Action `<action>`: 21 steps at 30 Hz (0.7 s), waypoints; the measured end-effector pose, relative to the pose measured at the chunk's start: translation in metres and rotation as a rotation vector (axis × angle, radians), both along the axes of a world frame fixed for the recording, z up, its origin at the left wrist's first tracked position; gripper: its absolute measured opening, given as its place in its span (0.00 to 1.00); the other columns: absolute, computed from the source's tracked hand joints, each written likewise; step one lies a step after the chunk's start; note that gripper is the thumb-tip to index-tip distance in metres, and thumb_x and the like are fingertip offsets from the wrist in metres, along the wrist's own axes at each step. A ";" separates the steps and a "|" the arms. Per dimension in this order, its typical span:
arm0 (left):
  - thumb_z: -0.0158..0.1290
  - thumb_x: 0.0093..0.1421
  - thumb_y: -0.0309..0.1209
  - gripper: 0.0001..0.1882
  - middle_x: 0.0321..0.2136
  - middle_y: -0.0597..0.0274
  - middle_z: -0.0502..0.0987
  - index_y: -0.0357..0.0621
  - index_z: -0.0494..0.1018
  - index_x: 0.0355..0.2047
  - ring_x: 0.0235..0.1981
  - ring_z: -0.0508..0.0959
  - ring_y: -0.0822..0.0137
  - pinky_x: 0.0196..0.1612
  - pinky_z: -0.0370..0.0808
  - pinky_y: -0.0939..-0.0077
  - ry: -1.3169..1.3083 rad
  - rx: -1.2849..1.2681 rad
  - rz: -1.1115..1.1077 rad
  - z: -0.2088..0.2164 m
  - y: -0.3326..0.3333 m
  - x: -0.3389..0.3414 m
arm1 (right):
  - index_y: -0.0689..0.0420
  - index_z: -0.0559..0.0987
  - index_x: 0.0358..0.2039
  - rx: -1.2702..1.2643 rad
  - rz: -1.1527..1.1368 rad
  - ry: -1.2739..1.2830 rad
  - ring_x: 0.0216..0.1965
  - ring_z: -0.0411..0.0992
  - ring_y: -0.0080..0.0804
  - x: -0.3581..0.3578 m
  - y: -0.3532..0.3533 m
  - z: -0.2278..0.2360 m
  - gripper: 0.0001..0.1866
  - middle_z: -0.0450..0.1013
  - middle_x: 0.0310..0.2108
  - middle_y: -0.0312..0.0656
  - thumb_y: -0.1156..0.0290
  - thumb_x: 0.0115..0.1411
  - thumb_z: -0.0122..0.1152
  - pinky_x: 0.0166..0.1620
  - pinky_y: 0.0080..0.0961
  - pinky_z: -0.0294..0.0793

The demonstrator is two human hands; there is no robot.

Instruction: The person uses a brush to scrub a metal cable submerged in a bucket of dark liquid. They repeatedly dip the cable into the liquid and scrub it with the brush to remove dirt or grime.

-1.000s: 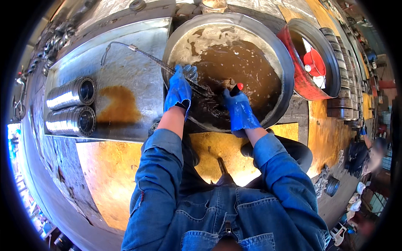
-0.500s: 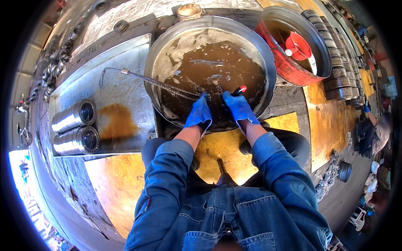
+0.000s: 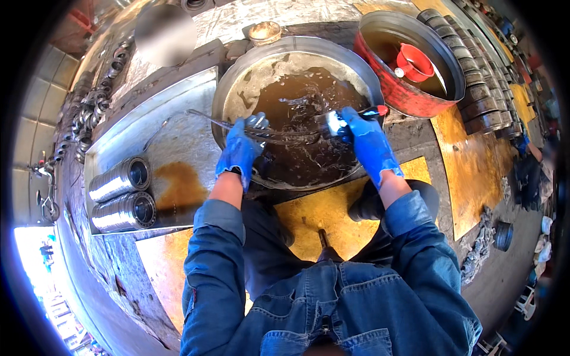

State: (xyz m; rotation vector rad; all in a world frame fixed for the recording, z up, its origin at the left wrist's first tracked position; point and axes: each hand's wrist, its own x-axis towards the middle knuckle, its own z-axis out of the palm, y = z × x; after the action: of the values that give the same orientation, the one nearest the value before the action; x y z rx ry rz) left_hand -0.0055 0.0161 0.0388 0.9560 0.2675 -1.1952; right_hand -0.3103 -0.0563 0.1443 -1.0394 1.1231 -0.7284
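Note:
My left hand (image 3: 240,148), in a wet blue glove, is closed round a twisted wire cable (image 3: 221,123) at the left side of a wide metal basin (image 3: 221,98). The cable runs across above murky brown liquid (image 3: 297,107) toward my right hand; its far end is hard to make out. My right hand (image 3: 369,139), gloved in blue too, grips a brush-like tool (image 3: 379,111) with a red-tipped handle at the basin's right side. Its pale, shiny working end (image 3: 336,123) points inward, near the cable. Whether it touches the cable I cannot tell.
Left of the basin, a metal tray (image 3: 178,113) holds two stacks of bearing-like metal rings (image 3: 119,181) and a brown puddle (image 3: 178,184). At the back right stands a red tub (image 3: 389,89) with a red scoop (image 3: 414,62) inside. Rows of rings (image 3: 478,98) lie beyond; a person (image 3: 531,172) is far right.
My hands have risen from the liquid and moved apart, the left going left with the cable, the right going right with the brush-like tool. The view has shifted slightly.

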 end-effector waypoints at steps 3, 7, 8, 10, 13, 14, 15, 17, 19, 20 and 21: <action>0.34 0.77 0.49 0.24 0.45 0.53 0.85 0.48 0.75 0.39 0.46 0.84 0.48 0.50 0.80 0.46 0.060 0.061 0.179 0.011 0.010 0.011 | 0.57 0.85 0.35 -0.052 0.093 0.116 0.29 0.71 0.20 0.046 0.016 0.009 0.19 0.77 0.28 0.33 0.54 0.67 0.60 0.37 0.23 0.70; 0.35 0.77 0.48 0.21 0.49 0.54 0.83 0.50 0.74 0.42 0.51 0.81 0.51 0.54 0.77 0.45 0.181 -0.080 0.214 -0.014 0.005 0.011 | 0.64 0.85 0.31 -0.150 0.107 0.114 0.28 0.78 0.29 0.123 0.039 -0.015 0.19 0.82 0.27 0.41 0.58 0.66 0.62 0.36 0.29 0.77; 0.36 0.77 0.47 0.21 0.48 0.54 0.83 0.47 0.74 0.42 0.53 0.80 0.49 0.58 0.74 0.43 -0.079 -0.190 0.107 -0.021 0.012 -0.001 | 0.63 0.86 0.33 -0.123 0.145 0.121 0.30 0.78 0.29 0.137 0.042 -0.024 0.20 0.82 0.28 0.42 0.56 0.66 0.62 0.38 0.29 0.77; 0.37 0.77 0.46 0.21 0.51 0.53 0.82 0.45 0.74 0.40 0.54 0.79 0.49 0.60 0.72 0.43 0.122 -0.208 0.186 -0.027 0.010 0.002 | 0.62 0.87 0.36 -0.064 0.142 0.102 0.31 0.78 0.30 0.156 0.049 -0.028 0.21 0.82 0.29 0.44 0.54 0.65 0.62 0.40 0.29 0.76; 0.34 0.77 0.51 0.25 0.52 0.51 0.81 0.47 0.74 0.39 0.59 0.75 0.46 0.61 0.71 0.41 0.070 -0.248 0.131 -0.053 0.018 0.024 | 0.61 0.86 0.37 -0.011 0.128 0.131 0.31 0.79 0.31 0.166 0.062 -0.034 0.20 0.83 0.29 0.44 0.54 0.65 0.61 0.40 0.30 0.77; 0.35 0.77 0.51 0.25 0.53 0.51 0.81 0.47 0.74 0.38 0.59 0.75 0.46 0.61 0.70 0.41 0.027 -0.248 0.120 -0.057 0.020 0.022 | 0.61 0.86 0.38 -0.034 0.180 0.218 0.30 0.79 0.31 0.149 0.054 -0.045 0.20 0.83 0.30 0.45 0.55 0.65 0.61 0.39 0.31 0.78; 0.35 0.77 0.51 0.25 0.53 0.50 0.81 0.47 0.74 0.36 0.59 0.75 0.46 0.62 0.70 0.41 -0.021 -0.254 0.107 -0.056 0.020 0.022 | 0.62 0.85 0.39 -0.064 0.232 0.299 0.29 0.79 0.32 0.131 0.045 -0.056 0.20 0.83 0.30 0.45 0.55 0.65 0.62 0.38 0.32 0.79; 0.39 0.76 0.48 0.22 0.55 0.50 0.80 0.48 0.73 0.33 0.58 0.76 0.45 0.62 0.71 0.41 0.031 -0.194 0.130 -0.045 0.013 0.005 | 0.63 0.85 0.39 -0.057 0.242 0.288 0.32 0.81 0.33 0.091 0.025 -0.088 0.21 0.83 0.31 0.46 0.54 0.64 0.62 0.39 0.33 0.79; 0.38 0.77 0.47 0.21 0.56 0.50 0.79 0.49 0.73 0.35 0.58 0.76 0.44 0.62 0.71 0.42 -0.045 -0.169 0.116 -0.048 0.014 0.003 | 0.61 0.85 0.35 -0.133 0.162 0.666 0.33 0.81 0.32 0.064 0.012 -0.111 0.19 0.83 0.30 0.45 0.54 0.64 0.62 0.40 0.33 0.78; 0.41 0.76 0.48 0.20 0.56 0.50 0.80 0.49 0.73 0.35 0.57 0.77 0.44 0.61 0.72 0.41 -0.026 -0.143 0.122 -0.050 0.010 0.005 | 0.61 0.85 0.35 -0.176 0.170 0.718 0.33 0.81 0.34 0.060 0.005 -0.113 0.20 0.83 0.30 0.46 0.54 0.64 0.62 0.40 0.33 0.78; 0.42 0.76 0.48 0.20 0.56 0.49 0.80 0.49 0.73 0.35 0.57 0.77 0.44 0.61 0.72 0.41 -0.051 -0.165 0.100 -0.052 0.010 0.006 | 0.61 0.85 0.35 -0.219 0.177 0.771 0.34 0.81 0.36 0.056 -0.003 -0.114 0.21 0.83 0.31 0.47 0.53 0.64 0.62 0.41 0.34 0.78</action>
State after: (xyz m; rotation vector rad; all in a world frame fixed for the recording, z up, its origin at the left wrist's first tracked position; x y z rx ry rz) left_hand 0.0003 0.0262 -0.0134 0.8189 0.1717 -1.0824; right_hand -0.2539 -0.0597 0.0305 -1.6584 1.5933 -0.3016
